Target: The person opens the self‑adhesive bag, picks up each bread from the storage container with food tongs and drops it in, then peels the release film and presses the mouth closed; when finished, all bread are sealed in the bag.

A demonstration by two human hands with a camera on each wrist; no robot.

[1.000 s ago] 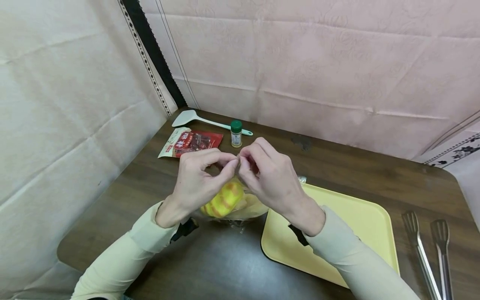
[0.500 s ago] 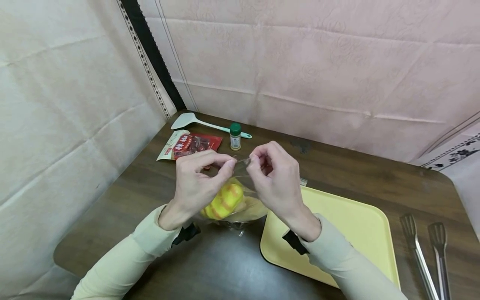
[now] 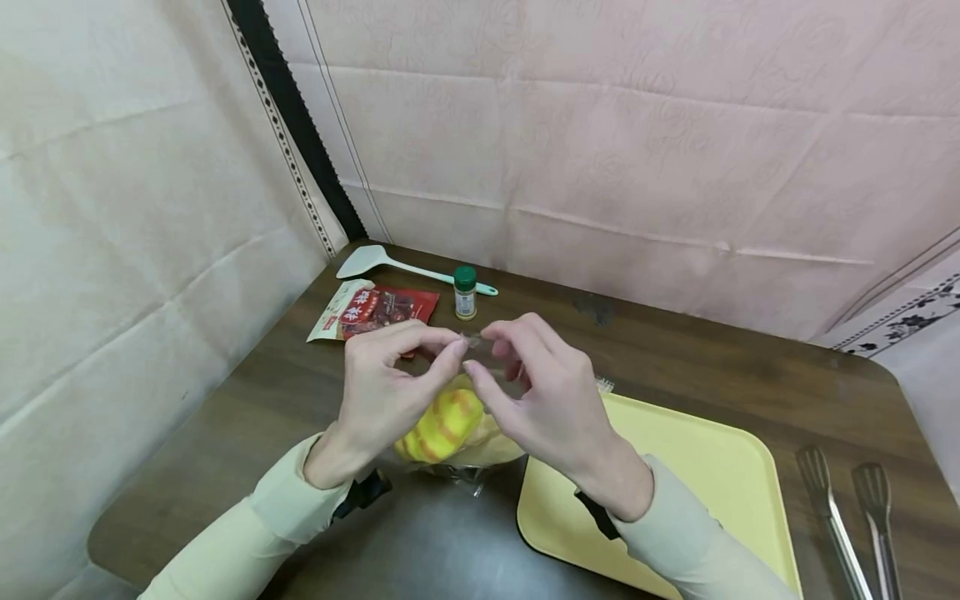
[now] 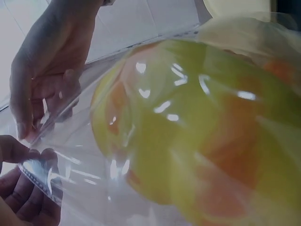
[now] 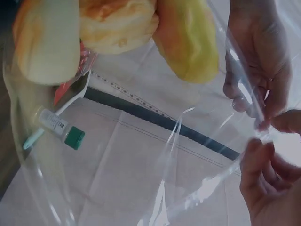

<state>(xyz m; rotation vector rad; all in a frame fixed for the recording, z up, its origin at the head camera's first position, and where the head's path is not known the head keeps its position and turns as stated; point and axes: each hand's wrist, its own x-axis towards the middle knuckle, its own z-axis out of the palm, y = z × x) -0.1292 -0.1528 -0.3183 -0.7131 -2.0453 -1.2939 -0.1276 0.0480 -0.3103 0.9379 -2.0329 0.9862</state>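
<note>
A clear plastic bag [image 3: 468,481] hangs upright between my hands. Inside it lie a yellow bun [image 3: 442,425] with orange-brown stripes and a tan bun [image 3: 491,447]; through the film in the right wrist view a golden bun [image 5: 117,23] and a pale bun [image 5: 47,44] also show. My left hand [image 3: 386,396] pinches the bag's upper edge between thumb and index finger. Beside that edge is my right hand [image 3: 551,408], its thumb and index finger apart and its other fingers loosely bent. Whether its index fingertip touches the film is hard to tell.
Behind the hands lie a red-and-white food packet [image 3: 375,308], a pale green spatula [image 3: 365,261] and a green-capped seasoning bottle [image 3: 465,296]. A yellow tray [image 3: 697,467] is at the right, metal tongs [image 3: 836,517] beyond it. Cloth walls [image 3: 637,167] border the brown table [image 3: 247,400].
My right hand pinched the bag's edge beside the left, drew a little to the right, and now has thumb and index finger parted. My left hand keeps its pinch. The view tilted slightly upward.
</note>
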